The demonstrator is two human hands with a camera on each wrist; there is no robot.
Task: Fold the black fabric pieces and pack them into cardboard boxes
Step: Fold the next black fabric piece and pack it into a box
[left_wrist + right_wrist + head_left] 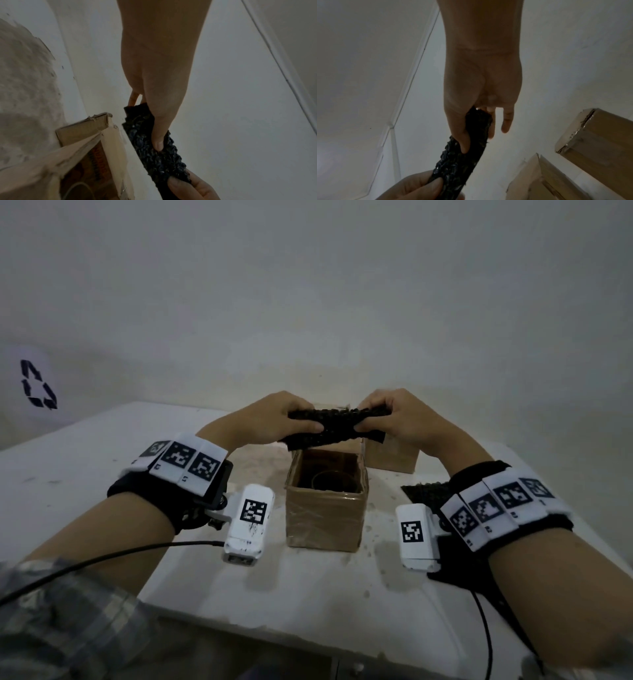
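A folded piece of bumpy black fabric (337, 424) hangs in the air above an open cardboard box (325, 501) at the table's middle. My left hand (274, 419) pinches its left end, thumb in front, and my right hand (394, 416) pinches its right end. The left wrist view shows the left thumb pressed into the black fabric (154, 146), with the box (82, 155) just below. In the right wrist view the right thumb and fingers clamp the fabric (464, 155), and the left hand's thumb (426, 185) holds the other end. Another flat black fabric piece (424, 491) lies on the table under my right wrist.
A second cardboard box (392, 455) stands behind the open one, also seen as the box (597, 136) in the right wrist view. The white table (85, 481) is stained around the boxes. A white wall is close behind. Cables trail from both wrist cameras.
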